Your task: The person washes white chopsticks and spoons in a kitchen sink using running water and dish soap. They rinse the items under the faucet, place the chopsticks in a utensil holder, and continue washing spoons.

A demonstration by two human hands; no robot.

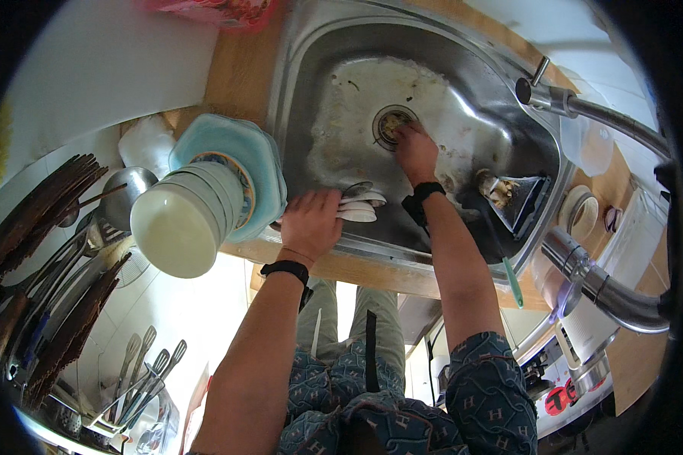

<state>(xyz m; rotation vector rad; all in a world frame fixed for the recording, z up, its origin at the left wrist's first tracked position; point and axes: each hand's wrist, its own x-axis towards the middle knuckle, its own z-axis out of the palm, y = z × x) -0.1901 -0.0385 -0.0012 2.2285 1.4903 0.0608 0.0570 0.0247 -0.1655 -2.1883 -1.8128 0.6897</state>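
Observation:
At the near left rim of the steel sink (334, 144), my left hand (311, 221) is closed around several spoons (363, 205). Their bowls point right over the basin; most are white, and one looks metallic. My right hand (417, 155) reaches down to the round drain (387, 114) in the sink floor. Its fingers are bent together at the drain's edge, beside yellowish-brown food scraps (395, 123). The fingertips are partly hidden, so I cannot see what they pinch. Dark bits and residue lie on the basin floor.
Stacked pale bowls (176, 231) rest tilted on light-blue dishes (197, 136) left of the sink. A triangular corner strainer (530, 203) holding scraps and a green-handled tool (513, 284) occupy the sink's right side. The faucet (622, 125) extends at right; utensils (140, 371) stand lower left.

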